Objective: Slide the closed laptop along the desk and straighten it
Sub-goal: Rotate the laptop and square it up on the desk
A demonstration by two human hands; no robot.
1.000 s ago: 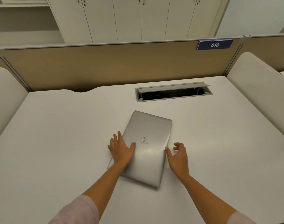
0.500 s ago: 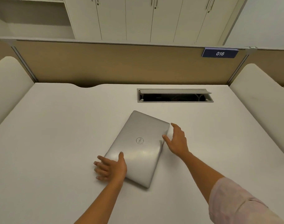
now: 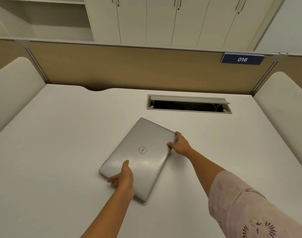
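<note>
Since half a second ago, left hand [image 3: 123, 179] has closed its grip on the skewed laptop's [image 3: 138, 157] near-left edge, right hand [image 3: 180, 145] clasping its far-right corner, mid-table [image 3: 52, 143].

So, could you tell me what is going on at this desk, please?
A person is handling a closed laptop on the desk with both bare hands. The left hand grips its near left corner, thumb on the lid, and the right hand holds its far right corner. The laptop lies askew to the desk edge, not yet straightened.
</note>
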